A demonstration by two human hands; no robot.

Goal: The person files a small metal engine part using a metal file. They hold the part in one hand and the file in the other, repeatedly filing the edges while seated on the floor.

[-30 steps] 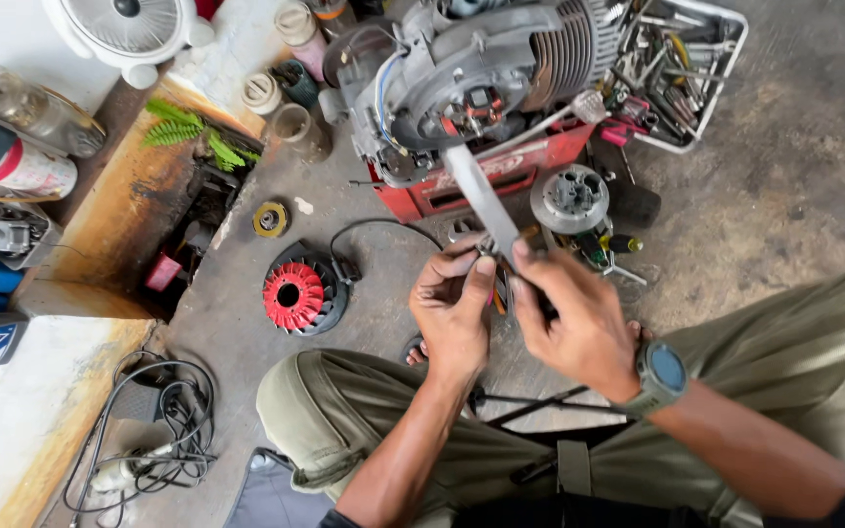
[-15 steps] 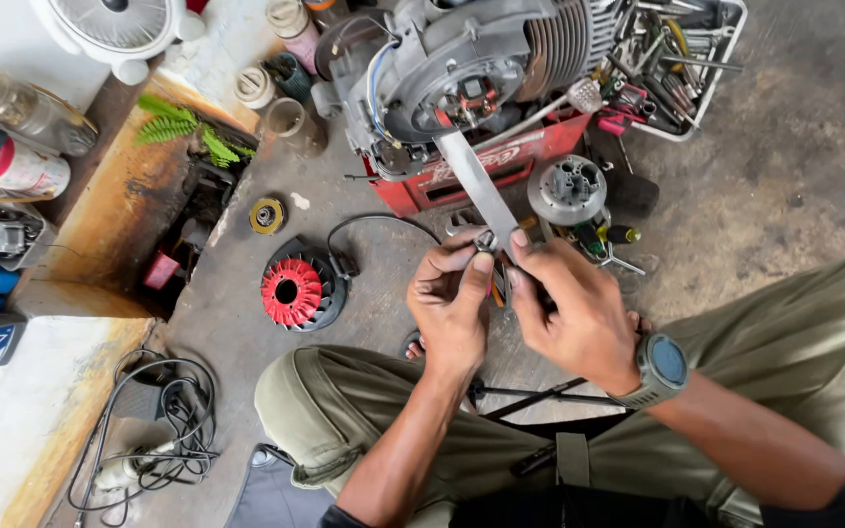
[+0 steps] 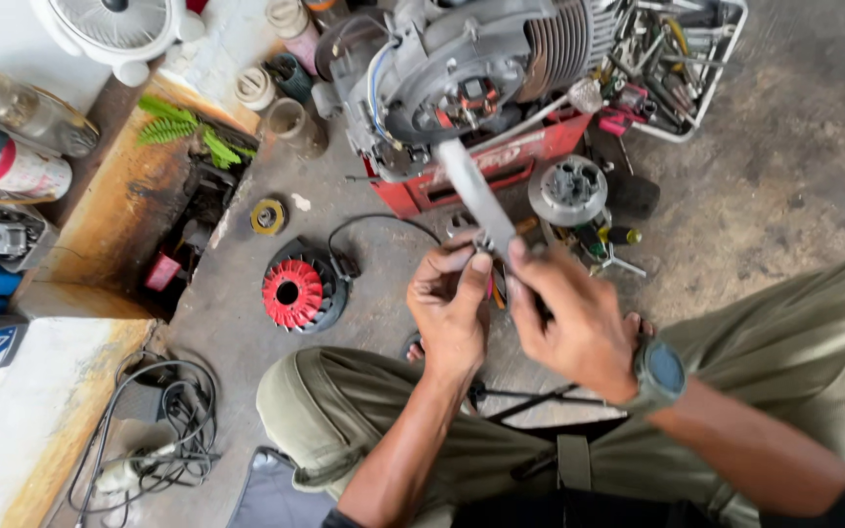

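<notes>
Both hands pinch a flat grey metal bar [image 3: 476, 200]: left hand [image 3: 454, 313] closed at its lower end, right hand [image 3: 569, 318] gripping alongside; the bar points toward eleven o'clock.

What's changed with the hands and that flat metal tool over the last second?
Little. Both hands, left hand and right hand, have drawn closer together around the lower end of the flat metal tool, still gripped by both. The engine, red fan wheel and round flywheel lie where they were.
</notes>
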